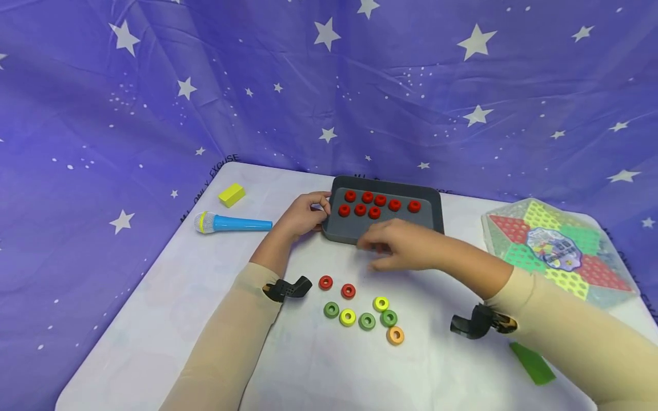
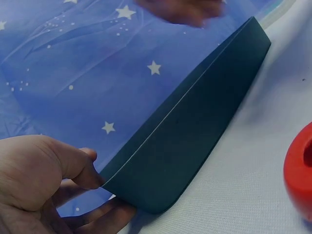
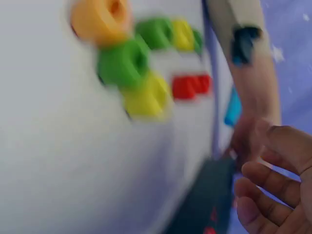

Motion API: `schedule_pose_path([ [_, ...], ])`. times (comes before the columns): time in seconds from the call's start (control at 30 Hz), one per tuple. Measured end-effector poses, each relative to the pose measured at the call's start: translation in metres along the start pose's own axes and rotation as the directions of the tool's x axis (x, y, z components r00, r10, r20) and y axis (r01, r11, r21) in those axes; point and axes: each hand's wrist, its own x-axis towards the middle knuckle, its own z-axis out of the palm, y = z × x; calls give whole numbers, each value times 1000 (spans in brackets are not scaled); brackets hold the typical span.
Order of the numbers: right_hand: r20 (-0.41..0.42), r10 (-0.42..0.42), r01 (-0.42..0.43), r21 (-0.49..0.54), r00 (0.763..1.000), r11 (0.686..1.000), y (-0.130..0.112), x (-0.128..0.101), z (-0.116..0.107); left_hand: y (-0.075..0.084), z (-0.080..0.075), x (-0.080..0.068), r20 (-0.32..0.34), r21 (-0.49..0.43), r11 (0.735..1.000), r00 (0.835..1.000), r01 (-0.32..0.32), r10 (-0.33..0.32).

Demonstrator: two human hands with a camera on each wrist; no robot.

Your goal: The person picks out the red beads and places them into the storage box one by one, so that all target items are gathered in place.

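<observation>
My left hand grips the left side of a dark grey tray, thumb on the rim and fingers beneath in the left wrist view. Several red rings lie in the tray in two rough rows. Over the tray's near edge hovers my right hand, its fingers loosely bent; the right wrist view shows nothing between them. A bit of red shows below this hand in the head view. Two more red rings lie on the table, in front of the tray.
Closer to me are green rings, yellow rings and an orange ring. A toy microphone and yellow block lie left. At right sit a star-patterned game board and a green block.
</observation>
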Motion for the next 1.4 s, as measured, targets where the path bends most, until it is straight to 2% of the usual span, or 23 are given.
schedule_pose_path([
  [0.17,105,-18,20,-15,994,1000,-6,3,42,-2,-1,1,-5,1,1000,1000,-5,5],
  [0.27,121,-32,40,-71,992,997,-6,5,59,-2,-1,1,0,-5,1000,1000,-12,12],
  [0.4,91,-60,70,-114,994,991,-7,7,68,-1,0,2,6,-12,1000,1000,-18,18],
  [0.57,75,-84,93,-126,994,988,-8,7,70,0,0,1,10,-16,1000,1000,-25,26],
  [0.77,66,-63,71,-123,996,990,-8,2,60,-1,0,1,6,-9,1000,1000,-20,20],
  [1.1,15,-72,73,-91,997,993,1,-14,12,-1,1,1,12,-13,1000,1000,-18,19],
  [1.4,9,19,-17,-172,1000,985,27,-14,-23,-1,0,1,7,-15,1000,1000,-11,11],
])
